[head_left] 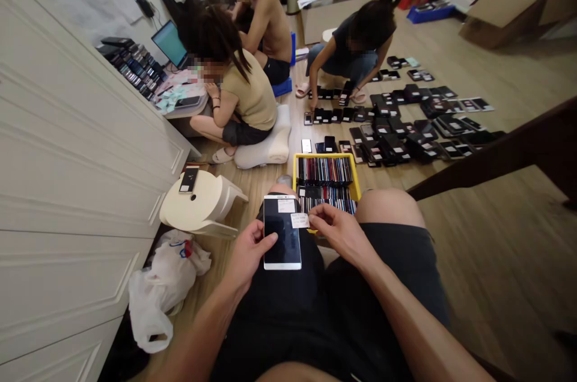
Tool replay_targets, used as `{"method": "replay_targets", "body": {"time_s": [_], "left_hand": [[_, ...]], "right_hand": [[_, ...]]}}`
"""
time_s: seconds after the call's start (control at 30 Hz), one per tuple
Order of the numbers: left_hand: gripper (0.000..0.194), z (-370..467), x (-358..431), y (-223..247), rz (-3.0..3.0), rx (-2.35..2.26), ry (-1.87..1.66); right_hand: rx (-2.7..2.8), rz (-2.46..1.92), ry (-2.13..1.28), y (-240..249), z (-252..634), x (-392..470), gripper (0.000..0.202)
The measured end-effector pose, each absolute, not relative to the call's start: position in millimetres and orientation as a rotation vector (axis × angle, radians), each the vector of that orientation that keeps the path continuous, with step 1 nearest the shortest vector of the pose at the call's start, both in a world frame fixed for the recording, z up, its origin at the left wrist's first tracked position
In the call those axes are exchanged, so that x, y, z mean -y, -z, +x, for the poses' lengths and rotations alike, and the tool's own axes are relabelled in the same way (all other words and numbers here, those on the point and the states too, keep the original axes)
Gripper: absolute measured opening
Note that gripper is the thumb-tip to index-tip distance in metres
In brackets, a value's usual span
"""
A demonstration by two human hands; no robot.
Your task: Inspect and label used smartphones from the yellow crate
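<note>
My left hand (247, 250) grips a white-framed smartphone (282, 244) by its left edge, thumb lying on the dark screen. A white paper label (285, 206) is stuck near the top of that screen. Between the thumb and fingers of my right hand (340, 232) is a second small paper label (300, 220) with writing too small to read. It overlaps the phone's right edge; I cannot tell whether it touches the glass. Just beyond the phone, between my knees, stands a yellow crate (356, 175) packed with several rows of upright phones.
Several dark phones (392, 145) lie in rows on the floor, where a person (369, 27) crouches. Two other people sit at the left by a laptop (170, 42). A cream stool (202, 202) bears one phone (189, 179); a white plastic bag (162, 280) lies beside it.
</note>
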State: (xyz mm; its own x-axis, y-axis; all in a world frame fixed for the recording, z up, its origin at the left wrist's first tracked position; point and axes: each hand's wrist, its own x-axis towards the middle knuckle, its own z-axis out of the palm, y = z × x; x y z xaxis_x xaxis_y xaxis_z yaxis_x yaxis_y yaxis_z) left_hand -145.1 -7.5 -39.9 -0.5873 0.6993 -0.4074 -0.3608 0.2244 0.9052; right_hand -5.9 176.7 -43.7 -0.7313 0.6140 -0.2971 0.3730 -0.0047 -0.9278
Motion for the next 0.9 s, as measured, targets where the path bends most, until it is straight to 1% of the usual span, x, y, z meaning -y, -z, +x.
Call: {"method": "replay_targets", "body": {"time_s": [0.17,0.3,0.4,0.67,0.9], "left_hand": [[0.034,-140,6,39,0.286,-1.616,-1.605],[0.033,-130,-1,38,0.228,-1.575,-1.733],[0.033,-123,-7,38,0.224,-1.557,-1.775],[0.029,-123,-18,29,0.203,-1.423,-1.791],[0.040,-135,-30,38,0.251,-1.509,-1.753]], "right_hand": [[1.825,-1.141,-2.072,39,0,-173,0.035],[1.808,-1.048,-2.345,33,5,-163,0.045],[1.797,-0.948,-2.465,30,6,-152,0.044],[1.665,-0.898,-2.542,25,12,-141,0.042],[1.797,-0.852,-2.520,36,9,-140,0.037]]}}
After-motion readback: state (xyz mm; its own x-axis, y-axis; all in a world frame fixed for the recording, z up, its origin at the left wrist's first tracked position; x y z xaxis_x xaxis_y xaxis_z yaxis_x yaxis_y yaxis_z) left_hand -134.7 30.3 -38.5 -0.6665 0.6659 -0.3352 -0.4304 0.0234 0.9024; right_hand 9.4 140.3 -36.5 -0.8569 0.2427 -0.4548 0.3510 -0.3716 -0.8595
